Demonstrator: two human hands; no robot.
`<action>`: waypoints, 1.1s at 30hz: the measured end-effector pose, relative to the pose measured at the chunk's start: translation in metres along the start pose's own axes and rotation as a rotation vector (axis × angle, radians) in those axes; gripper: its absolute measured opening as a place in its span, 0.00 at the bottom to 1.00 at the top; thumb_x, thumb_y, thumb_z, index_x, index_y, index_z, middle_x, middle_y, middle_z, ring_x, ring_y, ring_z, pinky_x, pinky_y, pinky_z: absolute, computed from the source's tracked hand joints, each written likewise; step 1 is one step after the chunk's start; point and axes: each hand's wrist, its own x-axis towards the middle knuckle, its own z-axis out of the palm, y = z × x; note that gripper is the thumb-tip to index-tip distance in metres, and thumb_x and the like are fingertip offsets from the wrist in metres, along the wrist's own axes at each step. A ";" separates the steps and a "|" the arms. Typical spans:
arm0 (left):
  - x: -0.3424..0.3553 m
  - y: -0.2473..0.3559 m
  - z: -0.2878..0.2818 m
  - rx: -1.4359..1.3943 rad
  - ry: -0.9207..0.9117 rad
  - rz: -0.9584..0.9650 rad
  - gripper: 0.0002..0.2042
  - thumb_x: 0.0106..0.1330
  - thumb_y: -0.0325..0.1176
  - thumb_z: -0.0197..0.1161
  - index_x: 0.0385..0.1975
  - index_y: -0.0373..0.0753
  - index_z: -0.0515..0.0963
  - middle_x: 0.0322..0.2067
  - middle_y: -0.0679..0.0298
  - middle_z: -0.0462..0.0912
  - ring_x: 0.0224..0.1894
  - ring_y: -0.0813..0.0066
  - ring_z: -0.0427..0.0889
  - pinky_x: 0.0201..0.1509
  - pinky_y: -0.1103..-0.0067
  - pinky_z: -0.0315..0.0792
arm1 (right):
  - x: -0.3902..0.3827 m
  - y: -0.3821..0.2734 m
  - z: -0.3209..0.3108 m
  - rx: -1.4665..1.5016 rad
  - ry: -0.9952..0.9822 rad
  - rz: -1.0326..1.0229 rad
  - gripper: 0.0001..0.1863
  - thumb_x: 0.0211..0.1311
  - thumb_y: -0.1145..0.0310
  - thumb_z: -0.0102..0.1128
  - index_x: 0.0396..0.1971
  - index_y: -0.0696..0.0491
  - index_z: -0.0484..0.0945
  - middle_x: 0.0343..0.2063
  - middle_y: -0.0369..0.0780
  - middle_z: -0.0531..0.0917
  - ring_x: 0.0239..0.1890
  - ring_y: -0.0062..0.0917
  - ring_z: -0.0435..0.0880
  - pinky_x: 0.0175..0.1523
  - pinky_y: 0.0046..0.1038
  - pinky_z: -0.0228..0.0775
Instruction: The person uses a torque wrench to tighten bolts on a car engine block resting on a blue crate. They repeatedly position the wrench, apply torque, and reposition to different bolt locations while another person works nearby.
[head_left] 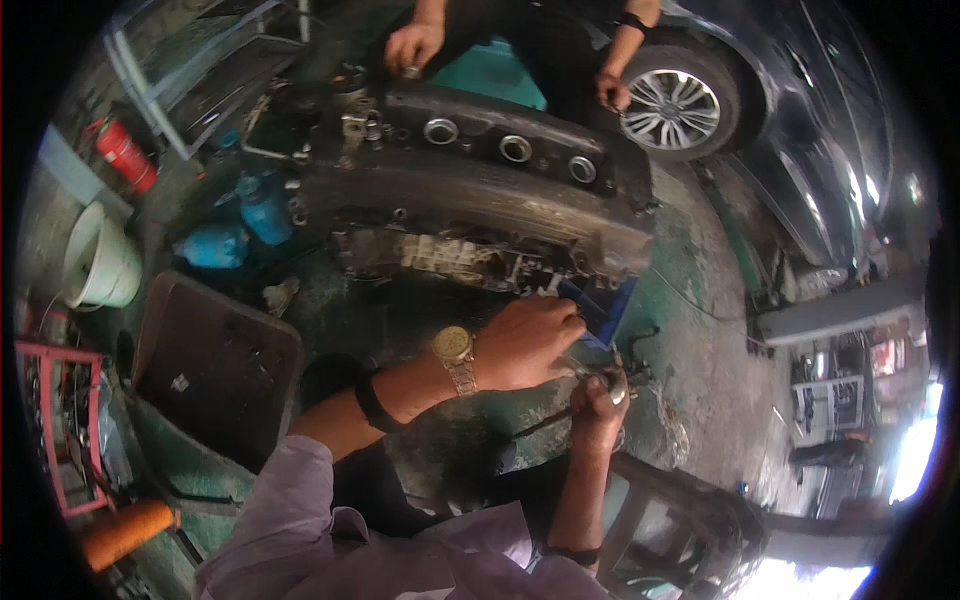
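Note:
A dark, grimy engine (pixel 480 190) with a long cover and round metal-rimmed holes lies across the middle. Just in front of it, my left hand (pixel 525 342) has its fingers curled closed; what they hold, if anything, is hidden. My right hand (pixel 598 415), a little lower and to the right, is wrapped round a metal hand tool (pixel 616 390) with a shiny rounded end. A dark rod (pixel 543 424) slants down and left beside that hand; whether it belongs to the tool is unclear. A blue tray (pixel 605 312) shows beyond my hands, next to the engine.
Across the engine, another person's hand (pixel 415 45) touches its far edge; their other hand (pixel 612 92) hangs near a car wheel (pixel 672 108). Left are a brown bin (pixel 290 395), blue jugs (pixel 265 210), a pale bucket (pixel 105 262) and a red extinguisher (pixel 124 152). A dark stool-like frame (pixel 690 520) stands lower right.

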 end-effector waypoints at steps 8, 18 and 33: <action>-0.002 0.049 -0.004 0.533 -0.450 0.235 0.07 0.53 0.35 0.61 0.25 0.38 0.80 0.30 0.62 0.79 0.39 0.68 0.76 0.42 0.72 0.67 | 0.017 0.019 -0.053 0.079 -0.005 0.021 0.16 0.54 0.67 0.71 0.36 0.53 0.70 0.19 0.30 0.68 0.16 0.15 0.62 0.21 0.20 0.53; -0.018 0.099 0.029 0.809 -0.612 0.332 0.08 0.45 0.37 0.61 0.16 0.40 0.81 0.19 0.65 0.76 0.30 0.69 0.73 0.37 0.73 0.60 | 0.023 0.046 -0.090 0.101 -0.007 0.042 0.13 0.56 0.71 0.67 0.37 0.54 0.71 0.18 0.30 0.69 0.16 0.14 0.62 0.21 0.20 0.52; -0.046 0.153 0.054 0.769 -0.794 0.454 0.06 0.48 0.37 0.63 0.19 0.44 0.83 0.19 0.67 0.82 0.30 0.69 0.78 0.38 0.72 0.65 | 0.003 0.032 -0.118 0.046 -0.002 0.035 0.10 0.54 0.73 0.66 0.35 0.54 0.76 0.24 0.29 0.75 0.23 0.12 0.67 0.27 0.16 0.56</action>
